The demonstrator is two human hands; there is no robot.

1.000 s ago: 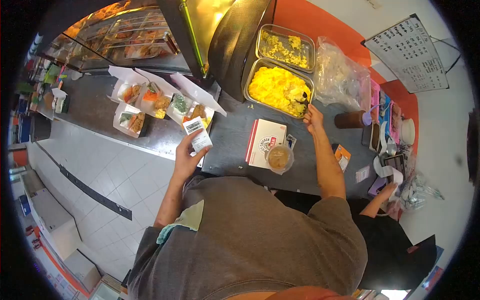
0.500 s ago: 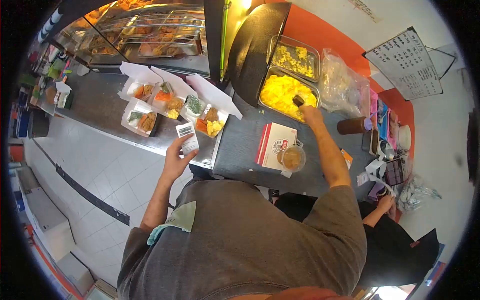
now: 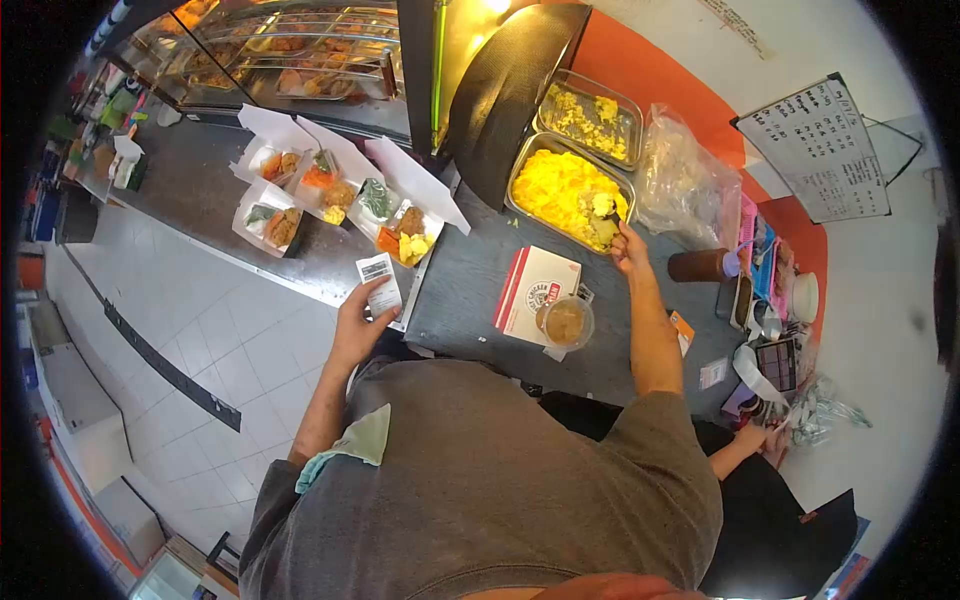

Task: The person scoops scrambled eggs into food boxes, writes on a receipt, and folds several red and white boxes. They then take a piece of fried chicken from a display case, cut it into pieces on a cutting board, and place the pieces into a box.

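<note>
My left hand (image 3: 362, 325) pinches a printed paper slip (image 3: 380, 284) near the counter's front edge. My right hand (image 3: 631, 250) is closed around a dark serving spoon (image 3: 614, 216), at the near right corner of a metal tray (image 3: 520, 207). Yellow scrambled egg (image 3: 560, 187) fills that tray, and the spoon is partly hidden by egg and fingers. Just beyond my left hand stands an open white food box (image 3: 440, 205) holding greens, a brown piece, orange food and egg. More open boxes (image 3: 270, 218) with similar food are to its left.
A closed red-and-white box (image 3: 512, 290) and a lidded tub (image 3: 567, 323) sit before me. A brown sauce bottle (image 3: 697, 266) and plastic bag (image 3: 685, 180) are at right. A glass food cabinet (image 3: 300, 60) stands behind. Another person's hand (image 3: 752, 438) works lower right.
My right hand has shifted slightly toward me, and the spoon has turned, with egg now on it. My left hand keeps the slip. The view has shifted slightly.
</note>
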